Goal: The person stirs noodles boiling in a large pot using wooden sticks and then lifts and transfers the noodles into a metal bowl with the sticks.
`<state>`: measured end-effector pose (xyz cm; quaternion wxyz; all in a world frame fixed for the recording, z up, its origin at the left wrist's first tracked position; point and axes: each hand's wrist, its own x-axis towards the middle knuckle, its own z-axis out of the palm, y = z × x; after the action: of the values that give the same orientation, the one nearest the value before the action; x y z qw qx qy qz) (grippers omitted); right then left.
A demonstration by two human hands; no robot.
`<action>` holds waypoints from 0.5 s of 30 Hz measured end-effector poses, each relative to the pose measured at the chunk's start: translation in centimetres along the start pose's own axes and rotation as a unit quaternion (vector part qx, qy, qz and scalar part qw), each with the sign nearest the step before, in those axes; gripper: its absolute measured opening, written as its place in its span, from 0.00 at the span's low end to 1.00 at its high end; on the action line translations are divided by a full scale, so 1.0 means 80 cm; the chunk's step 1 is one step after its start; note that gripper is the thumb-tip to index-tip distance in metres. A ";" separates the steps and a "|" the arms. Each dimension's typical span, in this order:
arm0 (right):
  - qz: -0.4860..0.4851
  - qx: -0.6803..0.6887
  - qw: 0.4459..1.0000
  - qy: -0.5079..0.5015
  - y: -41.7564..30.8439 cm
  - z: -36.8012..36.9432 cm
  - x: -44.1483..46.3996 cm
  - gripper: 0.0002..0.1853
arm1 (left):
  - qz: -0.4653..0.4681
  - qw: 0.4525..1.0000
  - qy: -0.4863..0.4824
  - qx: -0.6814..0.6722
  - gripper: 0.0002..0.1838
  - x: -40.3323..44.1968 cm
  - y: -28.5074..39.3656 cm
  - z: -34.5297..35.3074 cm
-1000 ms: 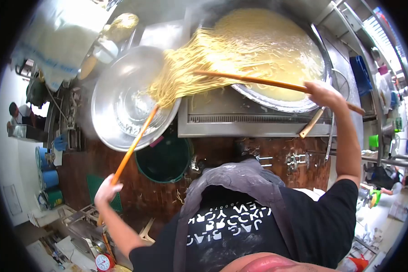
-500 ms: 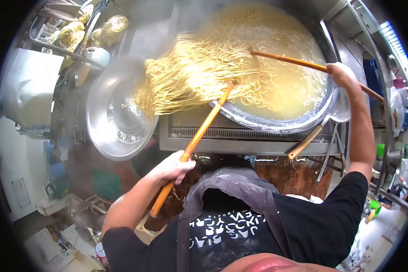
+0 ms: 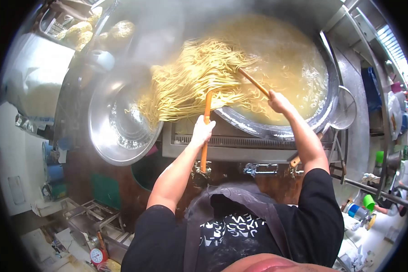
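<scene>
My left hand is closed around a long wooden stick, whose far end goes into the noodles. A second wooden stick is gripped in my right hand, its tip also among the strands. The thick mass of yellow noodles stretches from the large pot of cloudy, steaming liquid across to a wide metal bowl at left. Some strands hang over the bowl's right edge. The sticks' tips are partly hidden by noodles.
A wire strainer rests by the pot's right rim, its wooden handle pointing toward me. The metal stove edge runs in front. Bagged noodles and a white container stand at the back left. Steam blurs the far side.
My right hand has moved left and nearer the noodles with its stick. My left hand has moved forward and right, its stick now more upright. The noodle mass has bunched slightly.
</scene>
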<state>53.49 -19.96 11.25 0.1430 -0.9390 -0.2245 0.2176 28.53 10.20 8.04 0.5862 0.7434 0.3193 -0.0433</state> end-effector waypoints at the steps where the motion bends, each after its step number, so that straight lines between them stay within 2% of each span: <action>1: -0.002 0.022 1.000 -0.001 -0.018 0.007 -0.005 0.14 | 0.007 1.000 0.008 0.010 0.17 -0.007 -0.001 -0.008; 3: -0.024 0.056 0.998 0.024 -0.053 0.024 -0.022 0.15 | 0.020 0.999 0.025 0.032 0.17 -0.023 -0.003 -0.034; 6: -0.046 0.079 0.995 0.033 -0.119 0.030 -0.055 0.16 | 0.004 1.000 0.020 -0.006 0.17 -0.067 0.000 -0.081; 11: -0.077 0.084 0.993 0.042 -0.240 0.041 -0.112 0.18 | 0.023 0.993 0.026 -0.109 0.15 -0.151 -0.009 -0.181; 15: -0.080 0.080 0.994 0.003 -0.370 0.019 -0.162 0.19 | 0.023 0.977 0.028 -0.208 0.13 -0.213 -0.012 -0.261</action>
<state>31.70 -0.53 25.22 0.2354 -0.9042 -0.2807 0.2194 8.06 21.83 21.14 0.7197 0.6132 0.3202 0.0589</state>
